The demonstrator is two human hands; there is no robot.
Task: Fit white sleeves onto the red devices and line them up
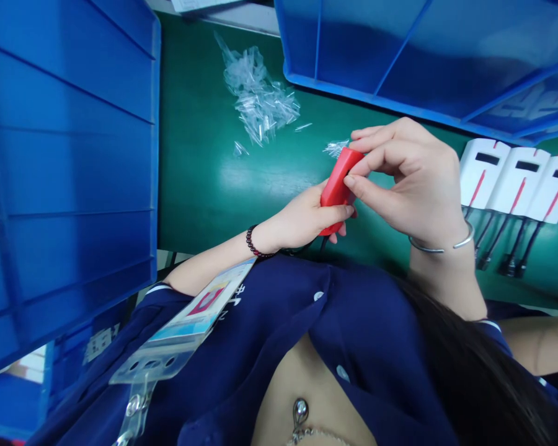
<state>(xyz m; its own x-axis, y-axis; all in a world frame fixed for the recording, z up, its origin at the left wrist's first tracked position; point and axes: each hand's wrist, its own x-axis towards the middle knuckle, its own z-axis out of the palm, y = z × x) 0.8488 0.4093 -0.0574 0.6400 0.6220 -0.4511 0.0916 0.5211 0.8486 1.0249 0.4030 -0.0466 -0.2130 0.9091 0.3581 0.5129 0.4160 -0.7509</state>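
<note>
My left hand [314,217] is closed round the lower part of a red plastic case [335,186], holding it tilted over the front of the green table. A dark cable appears to hang below the case. My right hand [395,167] has its fingertips at the case's upper end and right side, thumb and forefinger pinched close at its edge. Whether a small part sits between those fingertips is hidden. Just behind the case lies a small heap of thin clear pieces [336,148].
A larger pile of clear plastic pieces [265,102] spreads over the green table [195,179]. Blue crates stand at left [74,155] and back right [400,56]. Several white devices [481,176] with dark windows, red stripes and black cables lie at right.
</note>
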